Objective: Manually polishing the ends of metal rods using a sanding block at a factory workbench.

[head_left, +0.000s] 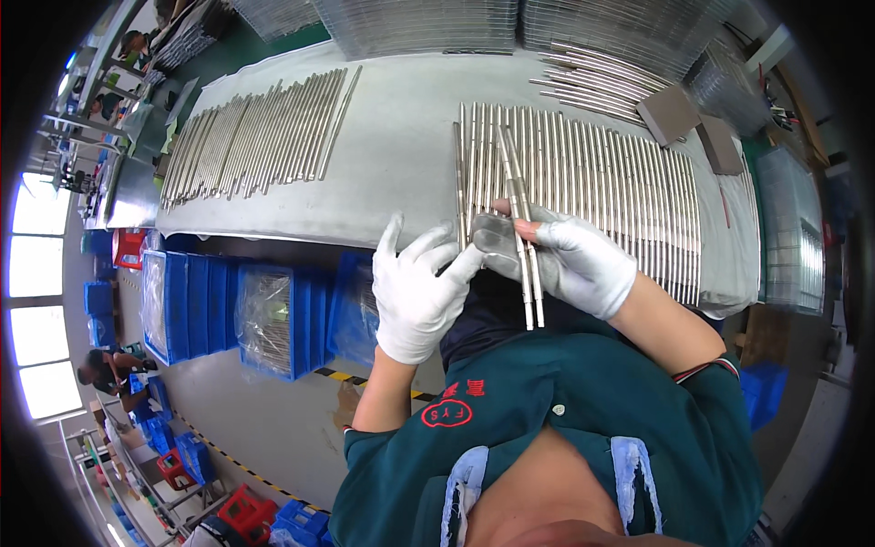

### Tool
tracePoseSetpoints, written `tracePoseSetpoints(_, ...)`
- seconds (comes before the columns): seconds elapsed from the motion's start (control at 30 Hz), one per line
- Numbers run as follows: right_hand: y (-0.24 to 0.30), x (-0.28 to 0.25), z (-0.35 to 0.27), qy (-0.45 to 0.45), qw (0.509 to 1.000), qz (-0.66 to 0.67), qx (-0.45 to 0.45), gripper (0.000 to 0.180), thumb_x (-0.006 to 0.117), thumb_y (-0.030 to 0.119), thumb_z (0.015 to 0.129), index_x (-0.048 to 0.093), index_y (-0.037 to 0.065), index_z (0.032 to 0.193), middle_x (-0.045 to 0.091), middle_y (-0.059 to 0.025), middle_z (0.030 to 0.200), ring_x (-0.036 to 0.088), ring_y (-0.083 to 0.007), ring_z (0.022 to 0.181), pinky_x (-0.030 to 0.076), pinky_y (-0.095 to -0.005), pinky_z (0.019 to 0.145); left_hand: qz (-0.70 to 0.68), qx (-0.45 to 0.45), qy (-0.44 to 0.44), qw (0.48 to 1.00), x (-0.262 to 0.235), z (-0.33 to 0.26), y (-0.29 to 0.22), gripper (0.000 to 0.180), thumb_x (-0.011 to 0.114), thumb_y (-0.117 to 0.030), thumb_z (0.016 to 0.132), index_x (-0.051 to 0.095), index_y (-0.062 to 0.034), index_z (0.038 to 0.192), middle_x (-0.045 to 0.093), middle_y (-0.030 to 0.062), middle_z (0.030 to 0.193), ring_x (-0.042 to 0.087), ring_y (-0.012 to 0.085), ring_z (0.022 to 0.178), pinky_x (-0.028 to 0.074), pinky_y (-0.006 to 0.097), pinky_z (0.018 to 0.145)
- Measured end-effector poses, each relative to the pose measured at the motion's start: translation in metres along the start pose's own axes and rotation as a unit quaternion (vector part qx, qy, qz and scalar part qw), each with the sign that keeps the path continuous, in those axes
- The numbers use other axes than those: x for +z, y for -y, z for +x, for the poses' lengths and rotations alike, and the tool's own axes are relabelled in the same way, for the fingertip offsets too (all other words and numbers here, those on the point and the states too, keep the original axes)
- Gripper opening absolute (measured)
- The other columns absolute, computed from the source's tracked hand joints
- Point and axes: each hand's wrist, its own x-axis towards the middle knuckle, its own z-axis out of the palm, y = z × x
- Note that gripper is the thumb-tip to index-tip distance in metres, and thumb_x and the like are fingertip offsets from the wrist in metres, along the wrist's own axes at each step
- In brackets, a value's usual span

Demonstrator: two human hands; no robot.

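My right hand [583, 264], in a white glove with bare skin at the thumb tip, is closed around two slender silvery metal rods [518, 196]. They lie side by side at a slight angle, above the table edge and in front of my body. My left hand [417, 296], also gloved in white, has its fingers spread beside them, apart from the rods. Its thumb side comes close to a smooth grey patch [495, 235] under my right fingers; I cannot tell whether that is a stained glove tip or a pad. Beyond my hands lies a dense row of similar rods [602, 173].
Another row of rods [255, 137] lies on the left of the pale-covered table [401, 118]. More rods [602, 82] and brown blocks [668, 116] are at the far right. Clear plastic trays [419, 27] are stacked behind. Blue crates [292, 319] stand below the table's edge. Another person [118, 374] is at far left.
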Motion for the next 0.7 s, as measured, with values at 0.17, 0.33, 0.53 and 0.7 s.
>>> tracePoseSetpoints(0.17,-0.002,0.005,0.014,0.01,1.0,-0.028,0.004,0.033,0.055,0.01,0.091,0.048,0.0,0.121,0.056,-0.0131,0.117,0.057,-0.0225,0.108,0.046,-0.0362,0.096,-0.023,-0.024,-0.058,0.998,-0.006,-0.004,-0.013,0.04,0.073,-0.007,0.066,0.064,-0.0196,0.103,0.06,0.0004,0.081,0.062,0.0239,0.088,0.039,0.053,0.093)
tracePoseSetpoints(0.33,-0.013,0.0,0.027,0.008,1.0,-0.013,0.013,0.029,0.054,0.01,0.091,0.049,0.001,0.119,0.058,-0.0103,0.113,0.058,-0.0214,0.104,0.048,-0.0348,0.093,-0.047,-0.039,-0.061,0.996,-0.01,-0.006,-0.023,0.039,0.073,-0.008,0.066,0.064,-0.0192,0.102,0.061,0.0011,0.081,0.063,0.0253,0.089,0.04,0.052,0.093)
tracePoseSetpoints(0.53,-0.014,0.003,0.03,0.028,0.998,-0.041,0.041,0.033,0.058,0.011,0.09,0.048,0.004,0.12,0.058,-0.01,0.112,0.06,-0.0205,0.101,0.051,-0.0346,0.087,-0.052,0.002,-0.047,0.998,-0.006,-0.009,-0.034,0.039,0.071,-0.008,0.065,0.064,-0.0205,0.101,0.056,0.0023,0.084,0.06,0.0264,0.093,0.043,0.049,0.089)
tracePoseSetpoints(0.7,-0.005,0.009,0.014,0.035,0.99,-0.126,-0.06,0.046,0.064,0.014,0.086,0.045,0.006,0.128,0.059,-0.0077,0.112,0.06,-0.0186,0.101,0.051,-0.0338,0.088,-0.194,-0.081,-0.09,0.974,0.003,-0.031,-0.031,0.038,0.064,0.004,0.069,0.062,-0.0078,0.105,0.063,0.0121,0.094,0.062,0.0307,0.086,0.051,0.04,0.077)
